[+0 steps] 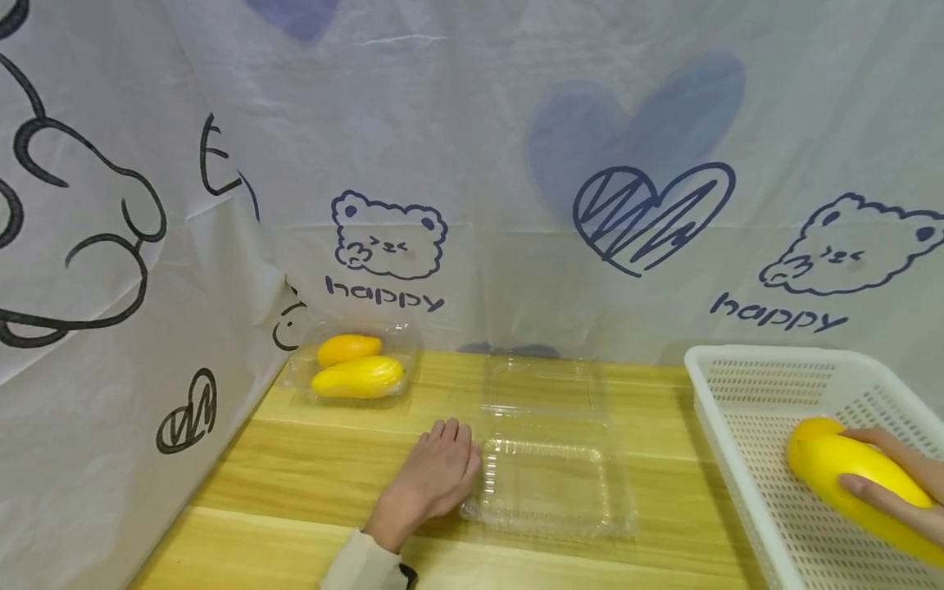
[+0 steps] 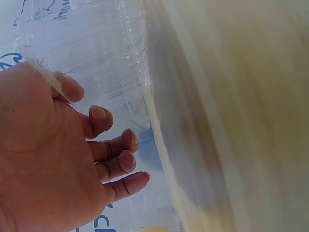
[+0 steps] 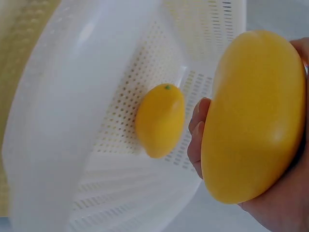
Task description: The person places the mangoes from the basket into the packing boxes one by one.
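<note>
In the head view my left hand [image 1: 437,469] rests beside the left edge of a clear plastic clamshell box [image 1: 546,533], whose lid stands raised at the back. The left wrist view shows its fingers [image 2: 116,166] loosely bent and free, with the thumb right at the box's rim. Over a white basket [image 1: 745,483] on the right, my right hand [image 1: 910,508] grips a long, smooth yellow fruit [image 1: 848,471] between thumb and fingers. Below it in the basket lies a smaller lemon-shaped yellow fruit [image 3: 161,121] with a green stem spot.
A second clear box [image 1: 406,336] stands at the back left, holding an orange-yellow fruit [image 1: 347,350] and a longer yellow fruit [image 1: 357,378]. White printed cloth [image 1: 501,164] hangs behind and along the left of the wooden table [image 1: 295,467].
</note>
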`<control>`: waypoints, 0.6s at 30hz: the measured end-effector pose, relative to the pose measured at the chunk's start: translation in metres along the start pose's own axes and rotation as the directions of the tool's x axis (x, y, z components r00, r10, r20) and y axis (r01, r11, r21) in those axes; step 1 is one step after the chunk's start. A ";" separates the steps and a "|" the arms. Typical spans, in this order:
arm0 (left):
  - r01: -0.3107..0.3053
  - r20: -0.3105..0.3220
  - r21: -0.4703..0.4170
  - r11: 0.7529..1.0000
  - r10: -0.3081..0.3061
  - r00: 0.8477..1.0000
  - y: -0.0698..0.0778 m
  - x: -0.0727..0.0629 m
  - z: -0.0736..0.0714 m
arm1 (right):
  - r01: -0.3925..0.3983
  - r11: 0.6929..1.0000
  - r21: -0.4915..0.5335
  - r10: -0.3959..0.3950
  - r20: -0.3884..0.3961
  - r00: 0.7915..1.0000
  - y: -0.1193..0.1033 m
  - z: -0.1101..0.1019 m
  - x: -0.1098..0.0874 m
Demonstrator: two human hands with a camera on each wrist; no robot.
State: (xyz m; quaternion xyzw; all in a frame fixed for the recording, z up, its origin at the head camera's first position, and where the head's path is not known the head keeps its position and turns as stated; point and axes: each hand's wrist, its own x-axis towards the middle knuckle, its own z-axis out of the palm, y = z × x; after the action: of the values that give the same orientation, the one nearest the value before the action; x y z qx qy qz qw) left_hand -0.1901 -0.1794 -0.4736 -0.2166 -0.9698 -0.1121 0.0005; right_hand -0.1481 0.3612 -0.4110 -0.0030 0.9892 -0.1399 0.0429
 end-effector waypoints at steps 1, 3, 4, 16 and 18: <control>-0.002 -0.003 -0.002 1.000 0.002 1.000 0.000 0.000 0.000 | 0.004 1.000 0.013 -0.004 -0.001 1.000 -0.003 -0.002 0.000; -0.006 -0.009 -0.005 1.000 0.006 1.000 0.000 0.000 -0.001 | 0.012 1.000 0.010 -0.012 -0.007 1.000 -0.010 -0.006 0.001; -0.008 -0.012 -0.006 1.000 0.008 1.000 0.000 0.000 -0.001 | 0.020 1.000 0.012 -0.020 -0.016 1.000 -0.014 -0.009 0.002; -0.005 0.000 -0.023 1.000 0.005 1.000 -0.002 0.001 0.000 | 0.189 0.978 -0.087 -0.202 -0.175 0.964 -0.057 -0.024 -0.007; -0.007 0.000 -0.023 1.000 0.007 1.000 -0.002 0.000 0.001 | 0.202 0.975 -0.091 -0.215 -0.170 0.962 -0.065 -0.025 -0.008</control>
State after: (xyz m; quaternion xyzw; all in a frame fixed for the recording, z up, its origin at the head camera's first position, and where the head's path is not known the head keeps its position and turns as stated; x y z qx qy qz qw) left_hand -0.1911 -0.1806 -0.4746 -0.2199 -0.9677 -0.1232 -0.0018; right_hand -0.1425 0.3059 -0.3685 -0.0964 0.9877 -0.1071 -0.0613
